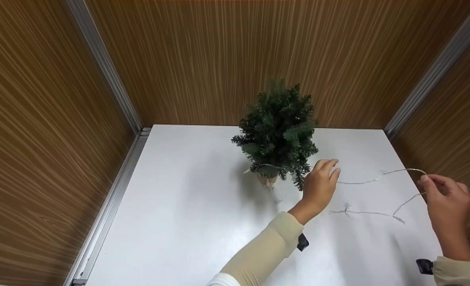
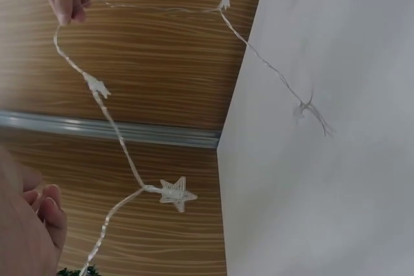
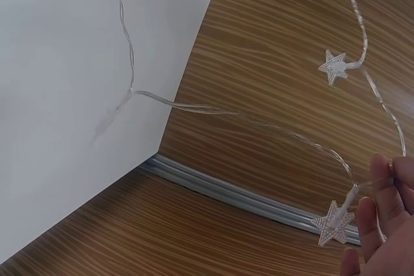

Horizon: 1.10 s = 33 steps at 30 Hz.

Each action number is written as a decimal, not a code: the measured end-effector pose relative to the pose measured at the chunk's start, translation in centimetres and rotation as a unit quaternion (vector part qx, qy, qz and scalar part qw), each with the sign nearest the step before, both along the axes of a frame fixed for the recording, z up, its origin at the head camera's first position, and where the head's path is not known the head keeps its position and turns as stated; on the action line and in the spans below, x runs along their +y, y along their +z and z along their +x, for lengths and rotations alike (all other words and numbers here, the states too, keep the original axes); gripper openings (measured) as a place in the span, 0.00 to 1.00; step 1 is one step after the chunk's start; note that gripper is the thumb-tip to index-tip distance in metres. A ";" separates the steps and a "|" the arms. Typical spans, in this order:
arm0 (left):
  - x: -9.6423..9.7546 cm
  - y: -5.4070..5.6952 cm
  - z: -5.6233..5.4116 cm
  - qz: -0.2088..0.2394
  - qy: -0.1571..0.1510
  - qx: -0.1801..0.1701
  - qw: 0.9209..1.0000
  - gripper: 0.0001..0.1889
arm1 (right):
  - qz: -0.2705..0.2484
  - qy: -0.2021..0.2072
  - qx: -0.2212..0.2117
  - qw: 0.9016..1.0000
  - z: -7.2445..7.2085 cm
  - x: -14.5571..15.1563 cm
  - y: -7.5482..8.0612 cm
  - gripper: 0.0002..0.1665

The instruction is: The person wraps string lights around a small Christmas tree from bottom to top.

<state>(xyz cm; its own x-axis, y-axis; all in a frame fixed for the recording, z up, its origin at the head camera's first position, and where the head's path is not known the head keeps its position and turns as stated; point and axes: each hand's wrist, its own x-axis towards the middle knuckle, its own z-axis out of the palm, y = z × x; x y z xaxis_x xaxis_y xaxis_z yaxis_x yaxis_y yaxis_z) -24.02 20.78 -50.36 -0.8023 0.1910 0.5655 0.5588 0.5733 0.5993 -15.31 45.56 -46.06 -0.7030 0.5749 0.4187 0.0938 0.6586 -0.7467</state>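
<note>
A small artificial Christmas tree [image 1: 278, 127] stands upright on the white table, a light strand crossing its lower branches. My right hand [image 1: 449, 198] pinches a clear string of star lights [image 1: 362, 182] between thumb and fingers, raised at the right side. From there one length runs left toward the tree and a loose end trails over the table. My left hand [image 1: 320, 184] is beside the tree's lower right branches, fingers loosely bent. The string passes behind it; in the left wrist view a star [image 2: 178, 194] hangs apart from those fingers. Another star [image 3: 333, 223] dangles by my right fingertips.
Wood-grain panels [image 1: 203, 59] enclose the white table [image 1: 171, 206] at the back and both sides. Metal rails [image 1: 108, 63] run along the panel corners. Below the tree's branches, a clear piece [image 1: 274, 194] of the light string hangs by the base.
</note>
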 end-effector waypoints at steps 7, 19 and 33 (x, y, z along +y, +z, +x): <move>0.0 1.1 0.7 0.011 -0.058 -0.031 0.998 0.15 | 0.002 0.016 0.027 0.999 0.1 -1.2 0.0 0.18; 1.3 4.1 1.0 -0.078 -0.145 -0.001 0.986 0.16 | 0.054 0.072 0.106 0.990 0.6 -4.9 0.6 0.09; 3.0 5.5 0.1 -0.184 -0.145 0.108 0.966 0.12 | 0.124 0.097 0.117 0.981 0.2 -8.9 1.1 0.08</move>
<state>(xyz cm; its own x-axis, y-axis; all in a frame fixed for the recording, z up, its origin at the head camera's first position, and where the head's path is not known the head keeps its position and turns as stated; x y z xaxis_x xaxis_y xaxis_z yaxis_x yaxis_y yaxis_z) -23.95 23.79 -44.89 -0.5558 0.6102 0.5646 0.8174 0.5250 0.2373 -15.15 36.62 -44.97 -0.6570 0.3009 0.6913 -0.2051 0.8110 -0.5479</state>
